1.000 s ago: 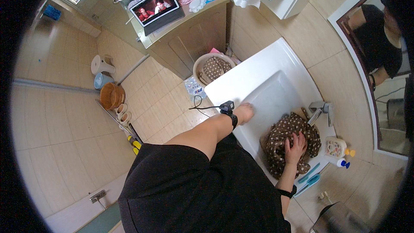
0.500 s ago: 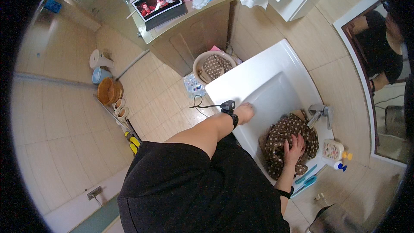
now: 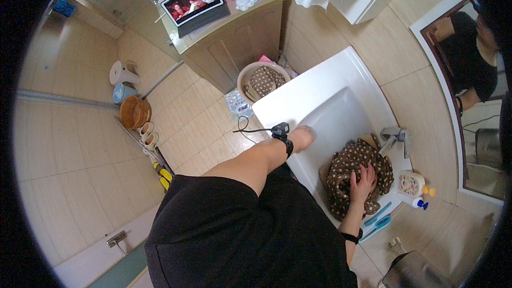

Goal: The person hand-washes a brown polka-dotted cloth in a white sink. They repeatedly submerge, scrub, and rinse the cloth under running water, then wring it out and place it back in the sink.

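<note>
A wet-looking brown cloth with pale polka dots [image 3: 344, 170] lies bunched in the white sink [image 3: 298, 93], below the faucet [image 3: 393, 141]. My right hand [image 3: 364, 184] rests on top of this cloth with its fingers spread, pressing on it without wrapping round it. At the sink's near left edge, my left hand [image 3: 302, 138] is curled like a fist. Nothing shows in it, though its palm side is hidden. A small black camera [image 3: 281, 129] on a wrist strap, with a cable, sits on my left wrist.
Two pump bottles [image 3: 412, 185] and a teal brush [image 3: 380, 225] stand by the sink's right end. Beyond the sink, a round basin [image 3: 244, 82] holds more dotted cloth. A tablet [image 3: 193, 2] stands on the cabinet [image 3: 229, 48]. A mirror [image 3: 448, 144] hangs at right.
The view has shifted very slightly. Both hands and the dotted cloth keep nearly the same places; the picture on the tablet has changed a little.
</note>
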Available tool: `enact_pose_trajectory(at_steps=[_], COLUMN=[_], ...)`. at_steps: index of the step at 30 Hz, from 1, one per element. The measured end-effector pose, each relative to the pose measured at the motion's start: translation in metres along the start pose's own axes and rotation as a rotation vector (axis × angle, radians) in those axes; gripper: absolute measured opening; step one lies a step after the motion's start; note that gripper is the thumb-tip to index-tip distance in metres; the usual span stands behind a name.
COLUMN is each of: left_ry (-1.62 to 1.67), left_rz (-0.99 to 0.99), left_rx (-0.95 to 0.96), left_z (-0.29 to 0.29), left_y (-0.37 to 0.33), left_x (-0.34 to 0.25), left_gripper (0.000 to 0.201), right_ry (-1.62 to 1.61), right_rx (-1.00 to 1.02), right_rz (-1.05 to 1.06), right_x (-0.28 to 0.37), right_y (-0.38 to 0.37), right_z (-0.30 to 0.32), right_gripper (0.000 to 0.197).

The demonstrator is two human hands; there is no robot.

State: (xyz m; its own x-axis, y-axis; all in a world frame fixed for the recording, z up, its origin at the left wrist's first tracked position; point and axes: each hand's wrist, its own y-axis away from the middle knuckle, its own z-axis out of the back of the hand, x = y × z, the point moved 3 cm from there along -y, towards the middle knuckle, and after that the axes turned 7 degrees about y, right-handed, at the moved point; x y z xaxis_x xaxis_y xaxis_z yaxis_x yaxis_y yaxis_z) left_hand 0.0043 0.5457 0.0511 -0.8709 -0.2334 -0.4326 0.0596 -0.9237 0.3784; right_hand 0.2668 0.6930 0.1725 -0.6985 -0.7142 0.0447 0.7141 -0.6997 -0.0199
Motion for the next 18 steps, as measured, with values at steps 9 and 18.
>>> enact_pose_trajectory(at_steps=[9, 18], left_ry=[1.535, 0.931], left_rz=[0.110, 0.293], left_rx=[0.002, -0.905], left_z=[0.097, 0.068], left_y=[-0.010, 0.196], left_x=[-0.064, 0.023], left_gripper=[0.049, 0.036], right_ry=[0.048, 0.020], right_rx=[0.099, -0.110], right_rz=[-0.024, 0.238], right_x=[0.000, -0.015], right_y=[0.000, -0.006], right_z=[-0.006, -0.022], right_gripper=[0.042, 0.046])
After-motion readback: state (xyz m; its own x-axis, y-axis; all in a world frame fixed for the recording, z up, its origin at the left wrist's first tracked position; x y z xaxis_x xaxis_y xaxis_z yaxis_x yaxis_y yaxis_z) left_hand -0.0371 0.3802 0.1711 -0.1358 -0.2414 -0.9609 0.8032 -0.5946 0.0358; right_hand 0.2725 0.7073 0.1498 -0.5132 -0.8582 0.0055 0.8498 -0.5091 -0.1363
